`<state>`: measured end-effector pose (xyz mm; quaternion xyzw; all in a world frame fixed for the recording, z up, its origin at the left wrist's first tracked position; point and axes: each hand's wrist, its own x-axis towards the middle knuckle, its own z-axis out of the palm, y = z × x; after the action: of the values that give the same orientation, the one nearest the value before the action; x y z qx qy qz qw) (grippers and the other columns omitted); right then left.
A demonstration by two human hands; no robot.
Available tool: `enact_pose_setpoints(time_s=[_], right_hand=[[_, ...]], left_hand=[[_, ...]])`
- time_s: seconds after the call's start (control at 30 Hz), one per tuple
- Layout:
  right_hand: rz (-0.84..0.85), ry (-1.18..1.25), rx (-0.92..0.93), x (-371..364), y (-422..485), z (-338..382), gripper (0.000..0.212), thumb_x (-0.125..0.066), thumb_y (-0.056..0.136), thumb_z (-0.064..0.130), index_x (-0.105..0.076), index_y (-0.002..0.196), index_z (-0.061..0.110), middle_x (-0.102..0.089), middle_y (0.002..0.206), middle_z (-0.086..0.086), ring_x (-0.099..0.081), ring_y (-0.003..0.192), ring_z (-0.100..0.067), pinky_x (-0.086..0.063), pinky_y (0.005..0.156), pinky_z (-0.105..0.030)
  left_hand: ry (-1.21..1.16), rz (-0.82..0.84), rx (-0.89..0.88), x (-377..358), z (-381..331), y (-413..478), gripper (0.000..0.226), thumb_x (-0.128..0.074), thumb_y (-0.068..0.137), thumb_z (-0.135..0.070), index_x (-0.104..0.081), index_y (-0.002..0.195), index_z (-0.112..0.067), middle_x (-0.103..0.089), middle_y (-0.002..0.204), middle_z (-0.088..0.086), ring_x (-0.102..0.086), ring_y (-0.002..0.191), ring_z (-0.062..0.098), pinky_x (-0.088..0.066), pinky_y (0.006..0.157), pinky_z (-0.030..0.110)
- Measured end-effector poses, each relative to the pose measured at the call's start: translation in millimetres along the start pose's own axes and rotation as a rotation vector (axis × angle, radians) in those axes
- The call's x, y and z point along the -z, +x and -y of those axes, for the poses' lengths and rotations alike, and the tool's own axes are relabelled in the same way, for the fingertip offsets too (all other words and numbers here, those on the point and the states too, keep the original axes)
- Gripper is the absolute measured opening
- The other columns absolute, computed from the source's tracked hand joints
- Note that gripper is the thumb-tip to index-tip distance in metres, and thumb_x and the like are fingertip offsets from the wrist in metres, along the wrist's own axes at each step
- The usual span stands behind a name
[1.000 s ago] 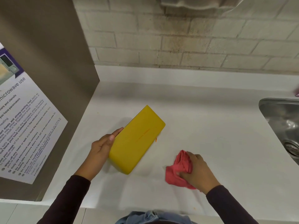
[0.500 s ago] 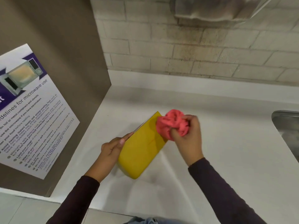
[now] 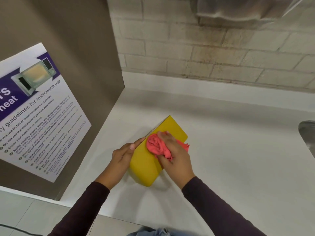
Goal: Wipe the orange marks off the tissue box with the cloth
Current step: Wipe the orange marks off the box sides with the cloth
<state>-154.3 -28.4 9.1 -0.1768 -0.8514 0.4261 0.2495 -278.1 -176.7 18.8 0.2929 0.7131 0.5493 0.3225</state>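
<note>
One yellow rectangular tissue box (image 3: 144,169) lay flat on a white countertop (image 3: 238,159), set diagonally with its far corner pointing toward the back wall. The left hand (image 3: 123,155) was braced against the box's left long side. Its thumb stretched straight along the top edge, and its fingers were laid down the side rather than wrapped round it. The right hand (image 3: 175,155) clutched a crumpled coral-red cloth (image 3: 156,146), fingers curled over the bunched fabric, and pressed it onto the box's top face about midway along. A fold of the cloth stuck out past the box's right edge. Both arms wore dark sleeves (image 3: 85,201).

To the left stood a brown panel (image 3: 68,40) carrying a white and purple poster of microwave guidelines (image 3: 39,113). A pale brick wall (image 3: 213,53) ran behind the counter, with a blurred grey fixture (image 3: 238,11) mounted high on it. At the right edge of the view showed the rim of a steel sink (image 3: 307,133), well apart from the box
</note>
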Motion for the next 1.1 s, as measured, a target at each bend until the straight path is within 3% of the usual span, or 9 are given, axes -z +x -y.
enact_pose_setpoints(time_s=[0.17,0.4,0.57,0.63,0.73,0.8,0.87,0.97,1.1], right_hand=[[0.159,-0.022,0.232,-22.4,-17.2,20.1,0.056,-0.061,0.082,0.015,-0.046,0.136,0.019,-0.05,0.14,0.0,-0.02,0.137,0.001,-0.008,0.113,-0.011],[0.409,-0.162,0.534,-9.7,-33.5,4.4,0.045,-0.066,0.087,0.012,-0.055,0.13,0.015,-0.051,0.139,-0.004,-0.024,0.141,-0.019,-0.021,0.115,-0.038],[0.232,-0.245,0.586,0.7,-42.8,-19.4,0.043,-0.066,0.086,0.01,-0.053,0.127,0.015,-0.054,0.135,-0.007,-0.024,0.14,-0.028,-0.025,0.114,-0.04],[0.107,-0.208,0.442,4.1,-46.7,-27.1,0.051,-0.071,0.08,0.004,-0.053,0.125,0.02,-0.054,0.134,-0.001,-0.028,0.138,-0.02,-0.023,0.115,-0.034],[-0.174,0.176,-0.132,8.2,-51.9,-23.8,0.059,-0.066,0.079,-0.004,-0.058,0.112,0.044,-0.058,0.117,0.023,-0.053,0.112,0.001,-0.044,0.094,-0.015],[-0.251,0.651,-0.489,12.9,-48.3,-24.6,0.033,-0.056,0.088,0.0,-0.064,0.1,0.03,-0.068,0.1,0.004,-0.064,0.095,-0.02,-0.052,0.081,-0.03],[-0.136,1.073,-0.74,17.6,-41.6,-25.0,0.015,-0.056,0.089,0.01,-0.063,0.101,0.005,-0.064,0.103,-0.026,-0.06,0.093,-0.038,-0.05,0.083,-0.045],[-0.069,1.288,-0.868,19.3,-37.9,-18.3,0.043,-0.06,0.081,0.019,-0.056,0.123,0.007,-0.061,0.123,-0.023,-0.058,0.111,-0.039,-0.046,0.097,-0.051],[-0.007,1.332,-0.756,24.6,-36.7,-9.8,0.046,-0.057,0.082,0.008,-0.049,0.127,0.001,-0.059,0.124,-0.025,-0.06,0.107,-0.038,-0.054,0.085,-0.045]], left_hand=[[-0.049,0.029,0.028,3.9,-0.4,1.7,0.043,-0.029,0.092,-0.053,-0.057,0.125,-0.044,-0.06,0.131,-0.008,-0.053,0.124,0.004,-0.036,0.112,0.037],[-0.047,0.046,0.018,8.5,-0.6,3.6,0.048,-0.046,0.082,-0.062,-0.058,0.125,-0.042,-0.064,0.125,-0.008,-0.055,0.122,0.008,-0.036,0.112,0.042],[-0.04,0.055,0.023,7.1,-4.4,3.5,0.044,-0.05,0.086,-0.044,-0.055,0.129,-0.038,-0.061,0.129,-0.014,-0.051,0.125,0.001,-0.035,0.112,0.035],[-0.036,0.053,0.034,7.0,-6.4,2.0,0.044,-0.047,0.085,-0.044,-0.054,0.129,-0.04,-0.059,0.129,-0.02,-0.051,0.123,-0.004,-0.035,0.11,0.03],[-0.03,0.048,0.035,5.2,-6.8,-2.3,0.041,-0.044,0.086,-0.045,-0.053,0.126,-0.045,-0.058,0.127,-0.024,-0.052,0.12,-0.006,-0.038,0.106,0.027],[-0.029,0.046,0.017,4.6,-6.9,-6.1,0.04,-0.042,0.087,-0.044,-0.053,0.125,-0.047,-0.059,0.127,-0.027,-0.052,0.12,-0.007,-0.039,0.104,0.024],[-0.021,0.064,0.001,4.0,-8.0,-9.3,0.038,-0.04,0.088,-0.043,-0.051,0.124,-0.05,-0.058,0.124,-0.032,-0.052,0.119,-0.009,-0.041,0.1,0.017],[0.039,0.142,-0.014,5.3,-10.0,-11.6,0.039,-0.038,0.09,-0.041,-0.045,0.126,-0.053,-0.054,0.123,-0.039,-0.049,0.117,-0.015,-0.043,0.089,0.004],[0.097,0.232,0.017,29.0,-10.3,-8.6,0.051,-0.047,0.089,-0.033,-0.029,0.13,-0.058,-0.047,0.128,-0.038,-0.042,0.117,-0.023,-0.041,0.085,0.0]])
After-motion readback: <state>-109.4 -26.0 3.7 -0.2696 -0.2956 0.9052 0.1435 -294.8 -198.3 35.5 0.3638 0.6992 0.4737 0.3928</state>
